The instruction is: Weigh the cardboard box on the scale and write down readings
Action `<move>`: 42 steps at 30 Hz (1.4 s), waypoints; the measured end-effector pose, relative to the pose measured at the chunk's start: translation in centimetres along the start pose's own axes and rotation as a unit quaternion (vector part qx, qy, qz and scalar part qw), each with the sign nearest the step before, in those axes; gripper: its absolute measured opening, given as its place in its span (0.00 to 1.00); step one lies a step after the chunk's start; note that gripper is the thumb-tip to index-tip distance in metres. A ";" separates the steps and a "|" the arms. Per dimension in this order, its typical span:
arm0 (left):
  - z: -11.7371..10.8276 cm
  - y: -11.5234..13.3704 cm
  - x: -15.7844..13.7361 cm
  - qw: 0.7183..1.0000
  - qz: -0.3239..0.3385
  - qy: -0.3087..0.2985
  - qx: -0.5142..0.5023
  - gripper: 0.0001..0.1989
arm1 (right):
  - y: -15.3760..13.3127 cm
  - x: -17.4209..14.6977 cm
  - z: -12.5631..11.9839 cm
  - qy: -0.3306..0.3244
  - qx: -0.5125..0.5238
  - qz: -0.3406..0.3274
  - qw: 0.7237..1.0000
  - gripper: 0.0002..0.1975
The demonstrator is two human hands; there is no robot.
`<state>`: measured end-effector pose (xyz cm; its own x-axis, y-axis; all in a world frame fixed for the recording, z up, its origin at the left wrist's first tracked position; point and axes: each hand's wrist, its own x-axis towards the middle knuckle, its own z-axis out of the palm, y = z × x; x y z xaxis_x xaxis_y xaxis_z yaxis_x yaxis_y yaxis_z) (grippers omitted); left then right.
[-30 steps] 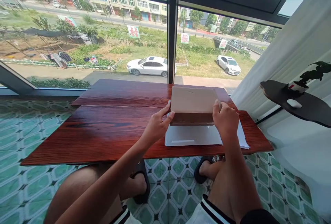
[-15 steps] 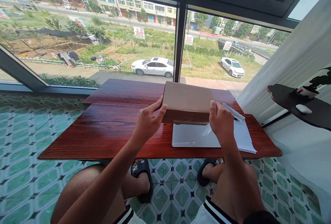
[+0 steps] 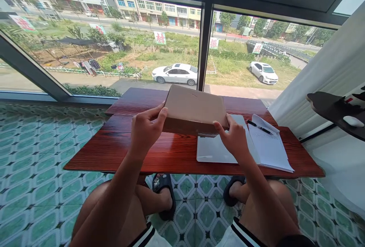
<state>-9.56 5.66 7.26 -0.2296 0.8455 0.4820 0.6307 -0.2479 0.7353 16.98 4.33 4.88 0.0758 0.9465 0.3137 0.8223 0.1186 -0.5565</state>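
Both my hands hold a brown cardboard box [image 3: 196, 104] above the dark red wooden table. My left hand [image 3: 148, 127] grips its left end, thumb on the near left corner and fingers mostly hidden behind. On the right end, my right hand [image 3: 232, 134] has its thumb against the near side, its other fingers partly hidden by the box. The box is closed and tilted, its right end a little lower. Partly beneath it lies a flat silver laptop-like slab [image 3: 216, 152], closed.
Right of the slab are white paper sheets [image 3: 270, 148] with a black pen [image 3: 261, 126] across them. The wooden table [image 3: 114, 148] stands against a large window. A dark shelf [image 3: 327, 106] with a white mouse-like object [image 3: 353, 121] juts out at right, before a white curtain [image 3: 322, 75].
Both hands have carried the box to the left, and it has tilted slightly down to the right. More of the slab, papers and pen now shows. The camera view has shifted a little left.
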 end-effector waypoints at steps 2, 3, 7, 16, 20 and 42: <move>-0.6 -0.4 0.2 1.000 0.002 0.004 0.006 0.22 | -0.2 0.0 0.6 -0.010 0.015 -0.007 1.000 0.35; -1.0 -0.6 0.2 1.000 0.004 0.004 0.013 0.22 | -0.3 0.0 0.8 -0.016 0.021 -0.008 1.000 0.36; -2.5 -0.7 0.4 0.998 0.002 0.015 0.063 0.21 | -0.5 0.0 1.9 -0.060 0.091 -0.034 0.993 0.32; -3.4 -1.5 0.9 0.993 -0.028 0.007 0.116 0.20 | -0.2 0.4 4.2 -0.111 0.200 -0.073 0.971 0.24; -3.4 -1.8 0.9 0.988 -0.053 -0.019 0.140 0.21 | 0.4 0.5 5.2 -0.119 0.197 -0.076 0.970 0.26; -2.5 -4.6 1.2 0.972 -0.025 -0.023 0.233 0.25 | -0.3 -0.2 5.9 -0.141 0.081 -0.095 0.982 0.33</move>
<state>-14.58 6.64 5.63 -0.2416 0.8737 0.4222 0.8897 0.0258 0.4558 13.37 5.89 0.42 -0.2470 0.9457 0.2111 0.7045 0.3249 -0.6310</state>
